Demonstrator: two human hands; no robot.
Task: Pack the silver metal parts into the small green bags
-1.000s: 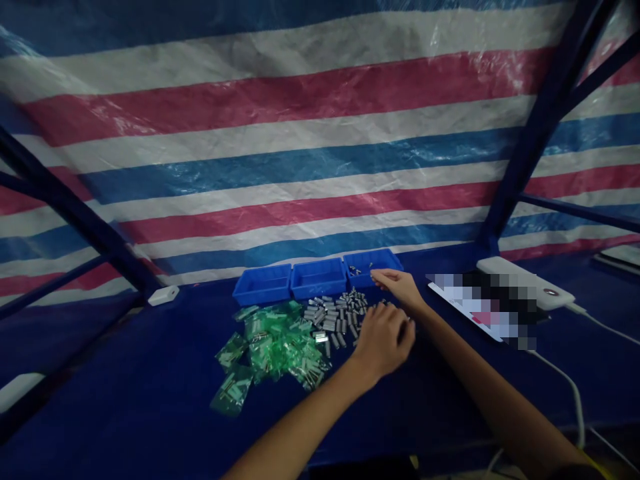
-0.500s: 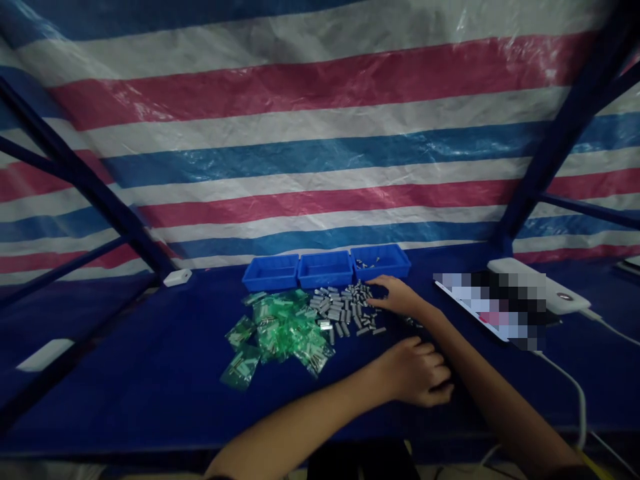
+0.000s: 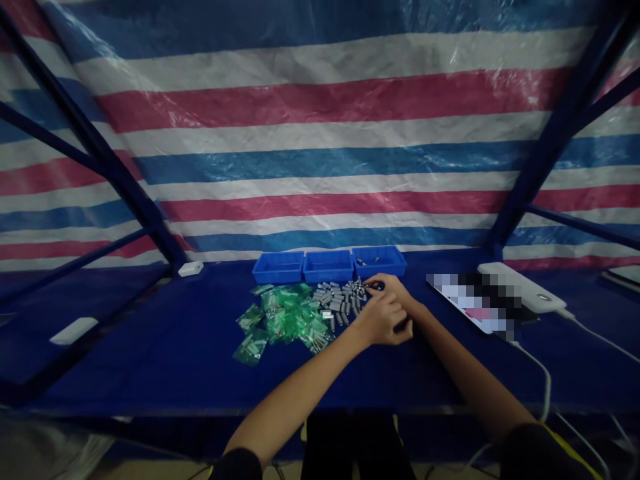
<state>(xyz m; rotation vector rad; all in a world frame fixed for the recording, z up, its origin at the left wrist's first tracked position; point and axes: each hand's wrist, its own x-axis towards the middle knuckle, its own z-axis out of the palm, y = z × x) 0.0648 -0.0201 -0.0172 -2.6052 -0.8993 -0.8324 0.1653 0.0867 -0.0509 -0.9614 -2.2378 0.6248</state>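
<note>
My right hand [image 3: 393,288] rests at the right edge of a pile of small grey metal cylinders [image 3: 343,300]. Its thumb and forefinger curve toward each other at the cylinders; what lies between the tips is too small to make out. My left hand [image 3: 383,321] hovers just in front of the right hand, back upward and fingers curled in. Anything inside it is hidden. Left of the cylinders lies a heap of green-tinted clear plastic bags [image 3: 290,317] with small parts in them.
Behind the heaps stand three blue trays in a row: left [image 3: 279,277], middle [image 3: 329,275] and right [image 3: 380,269], the last with a few small pieces. A phone [image 3: 460,303] and a white cabled device [image 3: 530,293] lie at right. White blocks lie at left, between blue frame posts.
My left hand has moved up and left, close to the right hand and the cylinders. My right hand's thumb and forefinger have drawn together. The camera view has shifted slightly.
</note>
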